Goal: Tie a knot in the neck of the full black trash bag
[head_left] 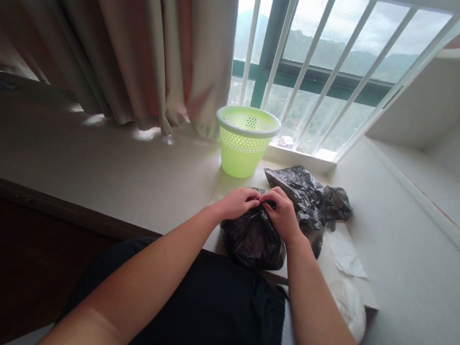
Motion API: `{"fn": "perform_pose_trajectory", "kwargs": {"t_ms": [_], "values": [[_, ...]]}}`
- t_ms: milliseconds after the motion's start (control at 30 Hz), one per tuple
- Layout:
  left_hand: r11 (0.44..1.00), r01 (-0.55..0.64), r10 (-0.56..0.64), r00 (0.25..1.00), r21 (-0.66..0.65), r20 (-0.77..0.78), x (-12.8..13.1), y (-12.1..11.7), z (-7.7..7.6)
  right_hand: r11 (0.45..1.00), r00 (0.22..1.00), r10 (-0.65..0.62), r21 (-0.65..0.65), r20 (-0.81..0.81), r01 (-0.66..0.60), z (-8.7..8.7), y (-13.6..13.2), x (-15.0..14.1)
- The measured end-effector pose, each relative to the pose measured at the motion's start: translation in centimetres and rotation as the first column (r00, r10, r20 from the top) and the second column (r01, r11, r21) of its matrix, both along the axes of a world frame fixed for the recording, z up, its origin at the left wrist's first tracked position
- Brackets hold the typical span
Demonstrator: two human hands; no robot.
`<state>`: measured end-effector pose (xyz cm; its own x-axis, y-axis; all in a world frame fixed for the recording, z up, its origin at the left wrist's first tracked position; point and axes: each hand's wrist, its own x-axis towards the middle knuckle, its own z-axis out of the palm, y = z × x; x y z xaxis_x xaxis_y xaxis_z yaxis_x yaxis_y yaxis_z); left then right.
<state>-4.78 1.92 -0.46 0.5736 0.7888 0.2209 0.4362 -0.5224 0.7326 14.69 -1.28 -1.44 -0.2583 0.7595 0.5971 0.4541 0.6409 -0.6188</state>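
Observation:
A filled black plastic bag [253, 239] rests at the front edge of the window ledge, its top gathered together. My left hand [240, 202] pinches the gathered top from the left. From the right, my right hand [281, 210] pinches the same top, and the fingertips of both hands nearly meet there. The fingers hide the exact shape of the bag's neck. Just behind my hands stands a light green plastic basket [239, 160] with a perforated upper wall and a pale rim. Another black plastic bag [308, 195] lies crumpled and flat to the right.
A pale ledge [138, 178] runs along the window, which has white bars [313, 54]. Curtains [144, 46] hang at the left. White paper [347, 255] and a white bundle [349, 308] lie at the right, beside a white panel [410, 232].

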Motion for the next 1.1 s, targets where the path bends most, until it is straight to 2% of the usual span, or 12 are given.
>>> {"fn": "perform_pose_trajectory", "kwargs": {"t_ms": [367, 1100], "values": [[0.999, -0.033, 0.036, 0.996, 0.033, -0.076, 0.16, -0.17, 0.15, 1.0, 1.0, 0.023, -0.008, -0.021, -0.023, -0.27, 0.12, 0.22], [0.998, -0.058, 0.06, 0.995, 0.025, -0.081, 0.15, -0.38, 0.39, 1.0, 0.999, 0.019, -0.023, -0.038, -0.02, -0.25, 0.07, 0.16]]}}
